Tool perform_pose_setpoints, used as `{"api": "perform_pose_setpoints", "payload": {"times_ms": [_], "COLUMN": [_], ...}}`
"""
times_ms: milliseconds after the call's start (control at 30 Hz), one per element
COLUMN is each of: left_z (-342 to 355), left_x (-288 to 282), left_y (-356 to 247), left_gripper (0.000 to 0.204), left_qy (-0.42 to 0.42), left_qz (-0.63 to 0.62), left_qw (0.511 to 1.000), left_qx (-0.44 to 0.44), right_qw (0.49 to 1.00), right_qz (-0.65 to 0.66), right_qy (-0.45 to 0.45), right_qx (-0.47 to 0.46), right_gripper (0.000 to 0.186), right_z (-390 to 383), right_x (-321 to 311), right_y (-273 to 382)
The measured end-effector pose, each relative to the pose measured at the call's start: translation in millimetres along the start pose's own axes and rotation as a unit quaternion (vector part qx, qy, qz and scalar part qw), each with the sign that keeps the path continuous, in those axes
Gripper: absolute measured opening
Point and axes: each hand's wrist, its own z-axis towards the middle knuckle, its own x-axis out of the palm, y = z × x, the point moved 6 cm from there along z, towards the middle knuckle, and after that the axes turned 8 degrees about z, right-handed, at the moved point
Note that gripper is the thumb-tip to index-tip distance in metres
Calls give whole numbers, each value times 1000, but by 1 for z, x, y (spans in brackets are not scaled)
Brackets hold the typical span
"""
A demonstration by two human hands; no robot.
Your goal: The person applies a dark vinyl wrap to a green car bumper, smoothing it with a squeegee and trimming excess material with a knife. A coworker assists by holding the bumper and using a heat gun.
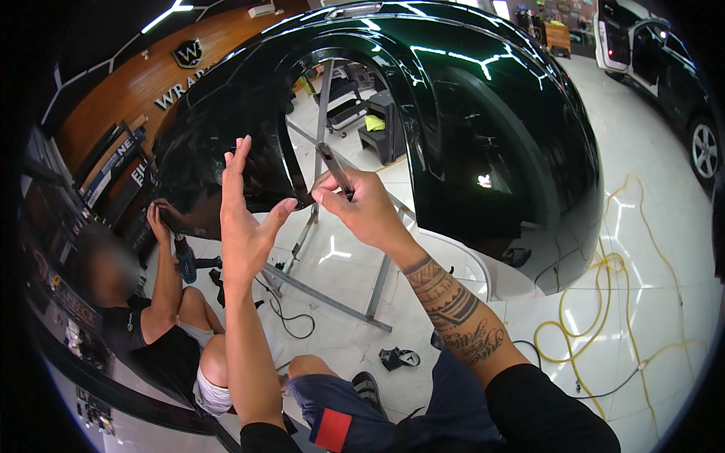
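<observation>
A large glossy black car body panel (pixel 506 151) with a tall arched opening stands before me on a metal frame stand (pixel 325 298). My left hand (pixel 245 219) is raised at the panel's left part, fingers stretched upward and thumb apart, holding nothing. I cannot tell whether its fingers touch the surface. My right hand (pixel 361 208) is closed around a slim dark tool (pixel 336 170) that sticks up from the fist. Its kind does not show clearly. The thumb and forefinger tips of that hand are at the lower left edge of the opening.
To the left, a seated co-worker (pixel 162 332) raises a hand to the panel, by a dark teal heat gun (pixel 186 260). A yellow hose (pixel 604 264) and black cable run across the floor at right. A parked car (pixel 672 68) stands far right; a black step stool (pixel 380 136) is behind the opening.
</observation>
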Motion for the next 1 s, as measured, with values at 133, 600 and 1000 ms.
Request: {"api": "perform_pose_setpoints", "payload": {"times_ms": [133, 600, 1000], "left_z": [5, 23, 30], "left_x": [-1, 2, -2], "left_y": [-11, -39, -46], "left_gripper": [79, 35, 42], "left_qy": [12, 108, 151], "left_qz": [20, 189, 259], "left_qw": [999, 969, 937], "left_qx": [35, 114, 179], "right_qw": [997, 986, 993], "right_qz": [-38, -106, -101], "right_qy": [-19, -18, -15], "right_qx": [-59, -123, -62], "right_gripper": [10, 9, 9], "right_z": [-3, 2, 4], "right_x": [0, 0, -2], "right_y": [11, 30, 16]}}
